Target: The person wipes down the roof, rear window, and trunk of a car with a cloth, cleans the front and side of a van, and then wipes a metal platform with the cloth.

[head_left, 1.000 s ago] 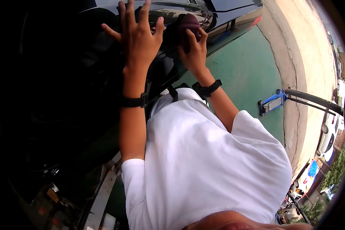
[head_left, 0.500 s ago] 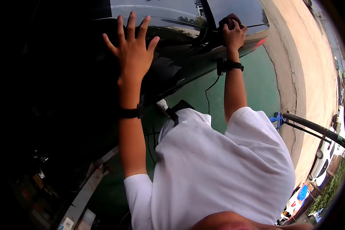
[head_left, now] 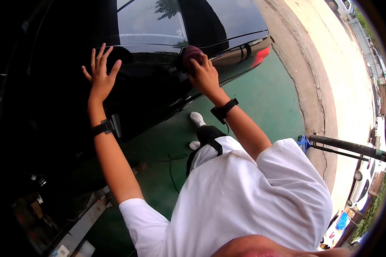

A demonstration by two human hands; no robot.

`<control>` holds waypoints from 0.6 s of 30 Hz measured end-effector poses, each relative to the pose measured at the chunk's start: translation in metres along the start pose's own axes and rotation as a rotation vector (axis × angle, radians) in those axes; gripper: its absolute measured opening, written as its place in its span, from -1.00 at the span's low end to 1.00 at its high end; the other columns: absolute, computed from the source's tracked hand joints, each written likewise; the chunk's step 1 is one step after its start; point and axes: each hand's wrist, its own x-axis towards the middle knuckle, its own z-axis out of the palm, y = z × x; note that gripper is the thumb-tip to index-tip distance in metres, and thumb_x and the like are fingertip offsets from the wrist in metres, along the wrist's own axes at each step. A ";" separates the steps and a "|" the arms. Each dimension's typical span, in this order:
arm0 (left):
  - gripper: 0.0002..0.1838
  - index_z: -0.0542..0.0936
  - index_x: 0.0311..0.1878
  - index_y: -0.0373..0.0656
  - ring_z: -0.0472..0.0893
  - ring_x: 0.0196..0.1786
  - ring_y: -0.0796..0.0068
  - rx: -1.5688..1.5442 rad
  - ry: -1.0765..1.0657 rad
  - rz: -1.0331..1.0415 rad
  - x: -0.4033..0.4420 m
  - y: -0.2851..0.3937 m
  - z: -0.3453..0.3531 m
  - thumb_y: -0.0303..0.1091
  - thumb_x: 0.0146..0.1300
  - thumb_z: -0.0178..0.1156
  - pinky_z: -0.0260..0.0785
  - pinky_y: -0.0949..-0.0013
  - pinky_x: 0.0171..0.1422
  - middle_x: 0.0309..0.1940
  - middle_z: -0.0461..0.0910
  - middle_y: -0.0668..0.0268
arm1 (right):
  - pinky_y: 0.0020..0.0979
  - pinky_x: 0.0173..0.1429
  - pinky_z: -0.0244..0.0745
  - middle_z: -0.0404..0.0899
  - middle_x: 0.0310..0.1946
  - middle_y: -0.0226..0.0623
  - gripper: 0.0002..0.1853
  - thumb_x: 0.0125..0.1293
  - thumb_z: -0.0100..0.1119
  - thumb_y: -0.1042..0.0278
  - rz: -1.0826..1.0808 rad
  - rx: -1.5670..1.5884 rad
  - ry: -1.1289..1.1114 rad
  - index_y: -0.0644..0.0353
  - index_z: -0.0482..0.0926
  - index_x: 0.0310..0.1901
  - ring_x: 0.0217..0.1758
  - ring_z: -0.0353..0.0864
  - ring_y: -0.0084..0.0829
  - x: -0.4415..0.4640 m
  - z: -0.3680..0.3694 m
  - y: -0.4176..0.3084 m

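A glossy black car [head_left: 154, 58] fills the upper part of the view, reflecting sky and tree branches. My right hand [head_left: 204, 76] grips a dark maroon cloth [head_left: 192, 56] and presses it to the car's body, left of the red tail light [head_left: 260, 56]. My left hand [head_left: 101, 76] is spread out with fingers apart and holds nothing. It lies at the dark side of the car; whether the palm touches is hard to see. Each wrist wears a black strap.
Green floor [head_left: 261, 98] lies below the car, with a thin black cable [head_left: 171, 167] on it. A long black pole with a blue fitting [head_left: 303, 143] stands at right. Lower left holds a metal frame [head_left: 81, 227] in shadow. White parked cars [head_left: 360, 184] are farther right.
My right hand has slid leftward with the cloth, away from the tail light. My left hand has shifted left and lower in the view. The camera view has turned, showing more of the car's rear.
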 end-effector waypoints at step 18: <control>-0.59 0.44 0.20 0.07 -0.14 0.67 0.06 0.253 0.577 -0.577 0.031 0.074 0.067 0.02 0.41 0.15 -0.53 -0.44 0.58 0.52 0.15 0.29 | -0.02 0.19 0.39 0.42 0.28 -0.20 -0.43 0.10 0.34 0.01 -0.056 -0.167 0.178 -0.10 0.59 0.19 0.23 0.45 -0.06 0.184 -0.044 0.282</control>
